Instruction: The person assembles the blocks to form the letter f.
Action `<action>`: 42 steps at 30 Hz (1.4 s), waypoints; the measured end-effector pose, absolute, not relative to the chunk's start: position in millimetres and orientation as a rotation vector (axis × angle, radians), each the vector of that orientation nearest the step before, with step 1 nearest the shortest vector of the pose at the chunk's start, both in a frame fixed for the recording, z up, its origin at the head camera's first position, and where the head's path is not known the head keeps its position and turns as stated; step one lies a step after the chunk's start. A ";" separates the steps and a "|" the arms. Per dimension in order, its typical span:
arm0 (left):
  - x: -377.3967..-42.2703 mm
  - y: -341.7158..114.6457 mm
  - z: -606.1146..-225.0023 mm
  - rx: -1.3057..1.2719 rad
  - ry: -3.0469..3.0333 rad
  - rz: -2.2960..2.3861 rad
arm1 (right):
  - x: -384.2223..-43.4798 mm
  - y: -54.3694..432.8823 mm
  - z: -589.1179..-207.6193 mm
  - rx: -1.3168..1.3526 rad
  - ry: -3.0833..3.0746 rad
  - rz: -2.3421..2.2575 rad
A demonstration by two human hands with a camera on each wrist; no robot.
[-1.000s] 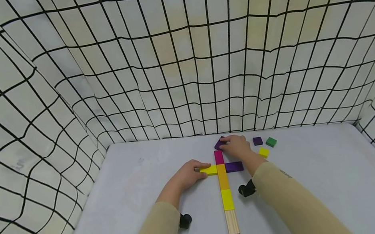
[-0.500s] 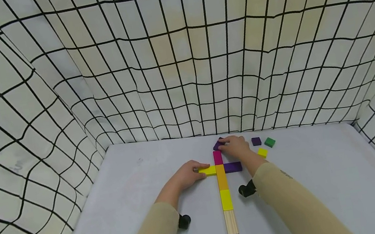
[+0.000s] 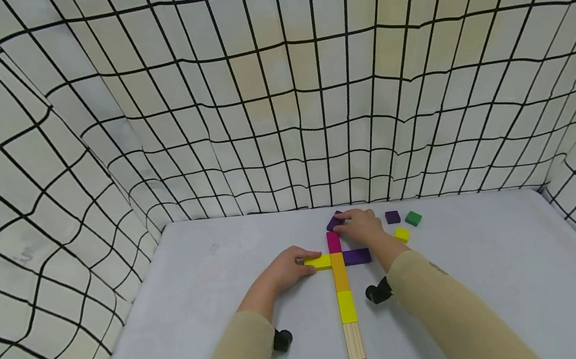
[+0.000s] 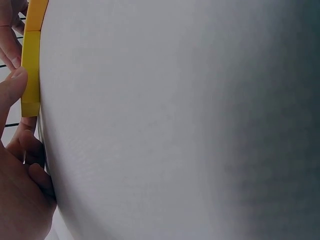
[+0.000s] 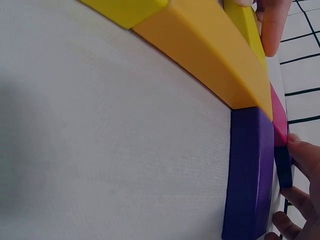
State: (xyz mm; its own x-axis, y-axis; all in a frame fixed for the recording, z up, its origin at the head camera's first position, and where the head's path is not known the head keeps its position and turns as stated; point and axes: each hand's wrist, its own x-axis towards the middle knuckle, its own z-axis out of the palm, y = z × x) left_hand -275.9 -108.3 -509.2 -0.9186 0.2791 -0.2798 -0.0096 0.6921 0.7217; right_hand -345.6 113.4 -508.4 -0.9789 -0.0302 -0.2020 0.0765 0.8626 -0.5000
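Wooden blocks lie end to end in a cross on the white table. Its upright runs from a pink block [image 3: 333, 242] through an orange block [image 3: 339, 271] and a yellow one [image 3: 347, 307] to a plain wood block [image 3: 354, 341]. My left hand [image 3: 283, 270] holds the yellow left-arm block [image 3: 318, 263] between thumb and fingers. A long purple block [image 5: 245, 170] forms the right arm. At the top, my right hand [image 3: 364, 227] pinches a small purple block [image 3: 334, 222], set aslant against the pink block's far end; the fingers partly cover it.
Right of my right hand lie a small purple block [image 3: 392, 217], a green block [image 3: 414, 218] and a yellow block [image 3: 402, 234]. Black netting [image 3: 312, 157] over white walls encloses the table's back and sides. Black wrist cameras stick out under both sleeves.
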 end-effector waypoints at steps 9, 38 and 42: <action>-274.4 -108.7 -508.0 0.223 2.532 1.091 | -345.7 113.8 -509.2 0.033 2.840 -0.761; -275.8 -106.3 -509.0 0.202 2.536 1.088 | -314.1 201.2 -470.7 -0.188 2.927 -0.813; -273.7 -106.2 -506.8 0.204 2.539 1.078 | -306.6 221.1 -468.0 -0.225 2.943 -0.776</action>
